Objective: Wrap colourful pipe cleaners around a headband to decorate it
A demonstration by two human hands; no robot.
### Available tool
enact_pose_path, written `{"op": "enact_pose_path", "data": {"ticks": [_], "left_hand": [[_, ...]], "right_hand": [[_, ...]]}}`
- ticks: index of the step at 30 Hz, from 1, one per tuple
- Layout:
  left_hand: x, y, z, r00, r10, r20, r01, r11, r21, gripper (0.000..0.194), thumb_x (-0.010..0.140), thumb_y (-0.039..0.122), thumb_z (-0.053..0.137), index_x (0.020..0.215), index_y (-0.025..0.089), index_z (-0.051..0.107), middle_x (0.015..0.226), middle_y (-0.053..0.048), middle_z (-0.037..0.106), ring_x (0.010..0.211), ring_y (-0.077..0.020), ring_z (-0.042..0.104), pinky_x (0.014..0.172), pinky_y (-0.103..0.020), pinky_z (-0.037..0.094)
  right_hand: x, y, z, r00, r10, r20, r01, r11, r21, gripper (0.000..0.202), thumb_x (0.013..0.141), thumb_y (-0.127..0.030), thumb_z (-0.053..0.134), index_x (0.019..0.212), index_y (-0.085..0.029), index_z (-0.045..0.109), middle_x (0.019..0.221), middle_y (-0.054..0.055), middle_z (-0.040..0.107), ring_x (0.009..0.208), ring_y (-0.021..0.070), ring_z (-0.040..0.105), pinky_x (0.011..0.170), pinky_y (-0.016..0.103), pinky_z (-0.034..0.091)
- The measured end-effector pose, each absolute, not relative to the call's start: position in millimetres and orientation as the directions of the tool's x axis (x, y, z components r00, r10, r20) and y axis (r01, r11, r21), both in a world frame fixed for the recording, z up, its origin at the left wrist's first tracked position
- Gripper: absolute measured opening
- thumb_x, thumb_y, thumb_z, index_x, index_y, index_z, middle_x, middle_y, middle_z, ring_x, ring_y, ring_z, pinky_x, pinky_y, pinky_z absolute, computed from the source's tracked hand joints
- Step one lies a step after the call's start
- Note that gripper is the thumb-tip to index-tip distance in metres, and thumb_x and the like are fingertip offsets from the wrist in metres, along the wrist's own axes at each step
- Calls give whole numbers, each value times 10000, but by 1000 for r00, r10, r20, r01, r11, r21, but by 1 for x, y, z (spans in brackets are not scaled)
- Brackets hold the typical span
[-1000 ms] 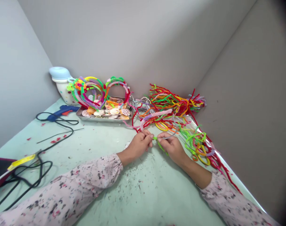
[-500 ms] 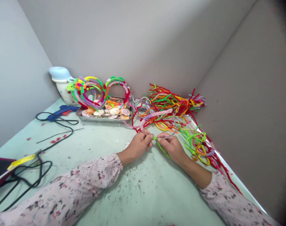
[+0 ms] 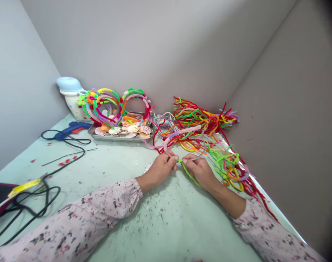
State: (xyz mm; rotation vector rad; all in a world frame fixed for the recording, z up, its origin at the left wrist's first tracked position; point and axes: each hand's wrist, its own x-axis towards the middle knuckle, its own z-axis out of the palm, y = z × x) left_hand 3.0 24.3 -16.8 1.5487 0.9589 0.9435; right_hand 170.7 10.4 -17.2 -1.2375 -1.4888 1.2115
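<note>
Between my two hands is a curved headband point(image 3: 176, 134), part of it covered in pink and purple fuzzy pipe cleaner and part showing as a thin bare grey band. My left hand point(image 3: 163, 166) pinches the headband where the wrapping ends. A bright green pipe cleaner point(image 3: 191, 174) is wound round the band between my fingertips, its loose tail hanging below my right hand point(image 3: 198, 168). The right thumb and fingers are closed on the band and the green pipe cleaner, just right of the left fingertips. Parts of the band lie hidden in both hands.
Finished-looking colourful headbands point(image 3: 102, 105) stand in a metal tray point(image 3: 119, 138) of seashells. A heap of pipe cleaners point(image 3: 201, 116) lies at the back right, green ones point(image 3: 223, 160) nearer. On the left are a blue glue gun point(image 3: 70, 130), a black cord point(image 3: 48, 193) and a white cup point(image 3: 74, 103).
The green tail below my right hand has shifted slightly down and right. Both hands stay nearly in place, still closed on the headband.
</note>
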Motion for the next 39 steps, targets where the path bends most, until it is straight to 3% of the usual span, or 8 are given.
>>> {"op": "enact_pose_path", "data": {"ticks": [7,13,31,39], "left_hand": [[3,23,-15,366,927,82,112,-131,985,383,863,395,443,579,147,508,526,40,434,444,-70,409,477,-211,331],[3,26,-18,366,927,77,89,-117,989,376,861,382,448,574,147,509,520,41,440,428,-65,401,476,-213,330],[4,26,-19,369,927,70,83,-108,991,343,860,369,452,597,153,494,543,34,486,434,-64,401,475,-214,330],[3,25,-15,364,928,83,76,-119,990,384,852,375,462,545,149,503,502,43,418,426,-67,398,475,-225,320]], "right_hand": [[170,10,-16,-163,986,-31,139,-8,-990,218,781,-400,570,730,-192,528,444,-89,312,380,82,244,372,224,186],[170,10,-17,-167,985,43,167,71,-983,211,791,-393,568,770,-184,553,467,-76,361,413,89,295,401,228,216],[168,10,-10,-154,987,-55,138,-34,-990,224,748,-402,583,723,-182,543,420,-83,349,376,82,261,374,230,179],[168,8,-8,-148,988,-35,157,-11,-988,222,759,-397,575,721,-181,540,422,-80,357,380,84,281,379,234,198]]}}
